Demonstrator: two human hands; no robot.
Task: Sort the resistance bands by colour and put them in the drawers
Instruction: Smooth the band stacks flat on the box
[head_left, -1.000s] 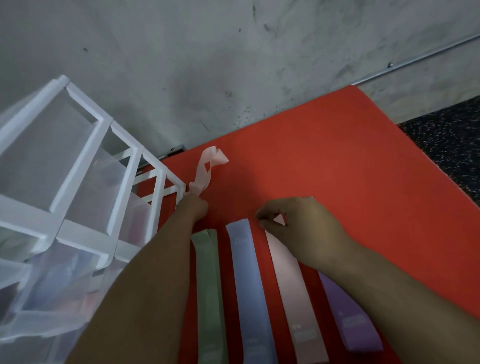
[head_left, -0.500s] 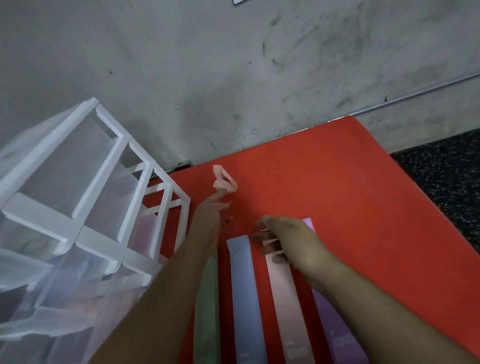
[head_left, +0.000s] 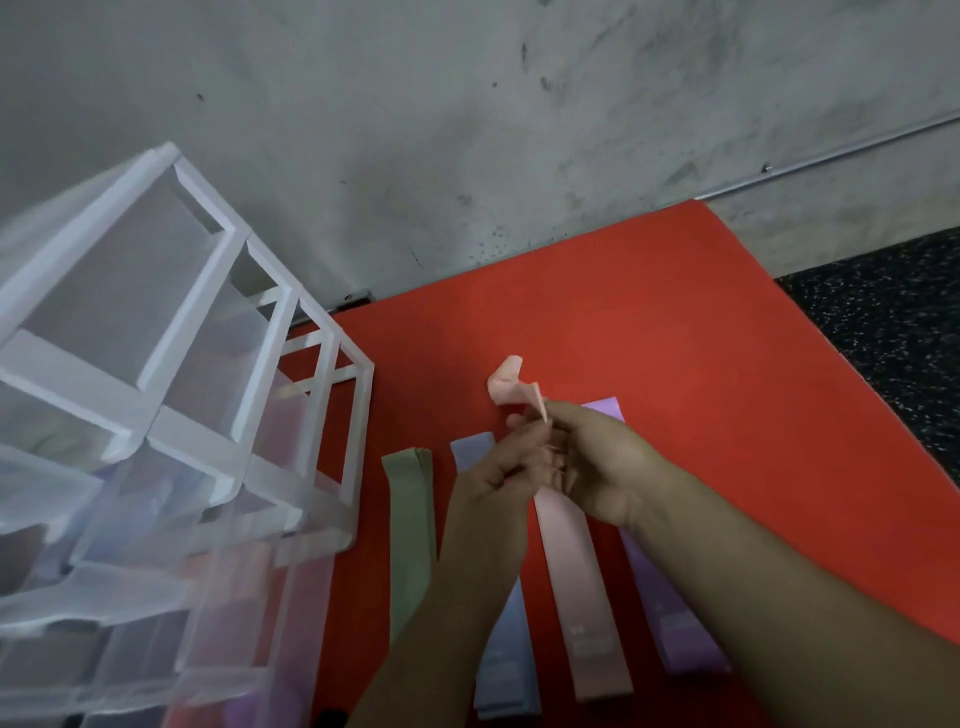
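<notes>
The left grip (head_left: 498, 478) and right grip (head_left: 597, 467) meet over the red mat (head_left: 675, 312), both pinching one crumpled pink band (head_left: 511, 384). It looks light, limp and stretchy, best held by its bunched middle. Beneath the grips lie four flat ones: green band (head_left: 410, 519), blue band (head_left: 506, 649), pink band (head_left: 576, 571), purple band (head_left: 675, 623). One set of drawers (head_left: 197, 415) stands left of the left grip.

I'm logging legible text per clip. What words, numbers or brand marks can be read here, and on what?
None can be read.
flat pink band: pale print near its near end, too blurred.
purple band: pale print near its near end, too blurred.
blue band: faint print near its near end, too blurred.
green band, folded pink band, drawer unit: no print visible.
</notes>
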